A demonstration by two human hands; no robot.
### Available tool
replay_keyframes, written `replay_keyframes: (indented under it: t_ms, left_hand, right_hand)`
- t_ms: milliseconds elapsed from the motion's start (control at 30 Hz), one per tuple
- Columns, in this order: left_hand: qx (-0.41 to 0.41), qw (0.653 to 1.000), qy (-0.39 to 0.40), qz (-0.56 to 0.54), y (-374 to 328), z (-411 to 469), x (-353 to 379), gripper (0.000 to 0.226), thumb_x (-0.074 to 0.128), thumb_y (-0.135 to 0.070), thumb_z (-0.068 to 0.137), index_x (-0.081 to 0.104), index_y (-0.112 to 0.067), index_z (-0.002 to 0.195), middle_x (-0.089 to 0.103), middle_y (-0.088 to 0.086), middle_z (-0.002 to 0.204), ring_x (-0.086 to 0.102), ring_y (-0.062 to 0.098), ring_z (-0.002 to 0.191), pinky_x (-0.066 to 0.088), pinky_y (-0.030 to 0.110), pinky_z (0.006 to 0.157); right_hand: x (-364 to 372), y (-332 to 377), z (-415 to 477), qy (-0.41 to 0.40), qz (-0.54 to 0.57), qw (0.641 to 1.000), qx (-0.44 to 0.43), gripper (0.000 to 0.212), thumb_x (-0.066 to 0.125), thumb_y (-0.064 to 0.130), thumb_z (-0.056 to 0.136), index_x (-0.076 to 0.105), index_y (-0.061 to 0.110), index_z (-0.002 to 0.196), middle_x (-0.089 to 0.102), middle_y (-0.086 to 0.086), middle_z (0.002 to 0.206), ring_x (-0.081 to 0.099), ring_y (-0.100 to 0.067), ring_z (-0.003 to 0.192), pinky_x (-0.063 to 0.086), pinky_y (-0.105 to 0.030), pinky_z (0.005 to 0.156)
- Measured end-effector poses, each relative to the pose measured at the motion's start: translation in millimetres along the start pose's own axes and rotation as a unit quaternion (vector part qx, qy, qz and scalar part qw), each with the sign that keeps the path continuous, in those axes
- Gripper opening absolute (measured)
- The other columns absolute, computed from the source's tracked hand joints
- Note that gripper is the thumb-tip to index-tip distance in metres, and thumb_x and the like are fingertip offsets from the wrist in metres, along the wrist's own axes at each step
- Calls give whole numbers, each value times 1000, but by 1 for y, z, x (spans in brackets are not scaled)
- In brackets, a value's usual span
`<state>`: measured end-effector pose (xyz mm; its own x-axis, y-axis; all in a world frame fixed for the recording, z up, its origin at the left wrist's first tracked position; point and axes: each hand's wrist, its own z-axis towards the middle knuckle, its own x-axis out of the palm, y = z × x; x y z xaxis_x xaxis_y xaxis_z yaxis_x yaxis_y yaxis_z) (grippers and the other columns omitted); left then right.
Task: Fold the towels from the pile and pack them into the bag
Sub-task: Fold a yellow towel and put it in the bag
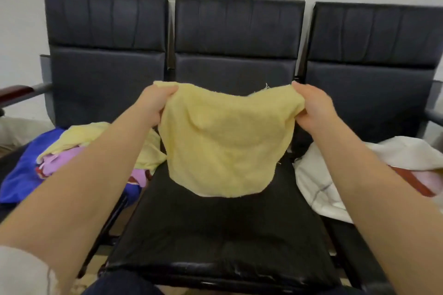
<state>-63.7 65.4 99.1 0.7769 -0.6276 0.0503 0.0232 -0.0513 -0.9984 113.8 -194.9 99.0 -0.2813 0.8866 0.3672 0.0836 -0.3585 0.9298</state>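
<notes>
Head view, yellow towel (225, 141) screening middle seat (215, 235), pile (79, 151) left, bag (311, 179) right

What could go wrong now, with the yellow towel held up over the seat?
1. The left hand and right hand pinch the yellow towel only at its top corners, and it sags between them; a corner might slip, giving a crooked fold.
2. The pile lies close beside it, so the towel may catch another cloth.
3. The white bag lies slumped; packing one-handed could be awkward.
</notes>
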Motion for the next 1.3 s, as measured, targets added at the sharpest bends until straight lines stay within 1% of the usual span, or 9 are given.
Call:
replay_keyframes:
  t_ms: [133,300,400,500,733,900,1067,1167,1300]
  left_hand:
    - [47,999,-2,-6,-56,-1,1,18,63,-23,92,56,-15,106,59,1,93,59,15,85,50,29,69]
    - [48,996,-54,-50,-87,3,-5,41,64,-26,91,53,-14,129,60,4,107,59,22,100,52,40,91]
    - [102,989,-44,94,-87,4,-5,44,55,-10,94,49,-11,137,56,9,123,54,26,111,48,43,99]
    - [138,977,-51,151,-88,-2,-6,38,47,-1,92,56,-12,128,56,7,112,54,24,102,50,41,93]
    - [57,998,4,-35,-79,-5,-7,27,62,-38,91,65,-17,107,71,-2,98,65,13,92,45,28,74]
    - [61,996,-63,-20,-67,6,-4,30,73,-17,82,61,-7,108,63,5,89,60,13,74,54,25,63]
    - [163,971,-90,152,-64,10,-14,34,71,-5,82,63,-17,113,58,5,110,60,21,98,54,34,88]
    - [212,927,-109,289,-65,3,-15,24,68,-10,86,69,-15,110,60,2,105,57,20,97,50,31,84]
    - [262,902,-129,318,-63,-4,-9,19,65,-16,90,69,-9,106,61,5,102,56,20,96,44,29,79]
  right_hand:
    - [6,68,0,37,-125,984,-124,21,52,13,98,62,16,116,60,-4,103,61,-18,92,56,-38,81]
    - [5,95,-7,-4,-183,963,-196,16,56,18,96,70,23,103,66,2,109,62,-15,104,55,-36,92]
    - [5,97,-4,-14,-239,956,-171,32,60,8,92,64,15,123,64,-4,121,61,-18,108,52,-34,95]
    - [2,97,-9,11,-249,960,-129,44,51,-2,94,54,14,135,61,-4,121,62,-18,103,56,-31,83]
    - [2,100,-18,-23,-200,977,-70,34,52,1,85,73,22,104,68,-1,108,63,-18,103,50,-32,95]
    - [-1,93,-15,-38,-172,983,-44,17,70,12,85,70,14,102,69,-1,96,62,-6,73,45,-18,68]
    - [-19,93,-9,-36,-323,937,-127,25,70,8,86,72,18,108,68,-3,106,63,-14,97,53,-27,88]
    - [-26,93,-10,-57,-428,881,-191,23,68,12,87,71,15,110,67,-2,110,60,-18,105,49,-36,98]
    - [-27,88,-13,-53,-488,826,-277,20,58,20,95,70,10,107,64,-3,98,56,-15,89,46,-31,83]
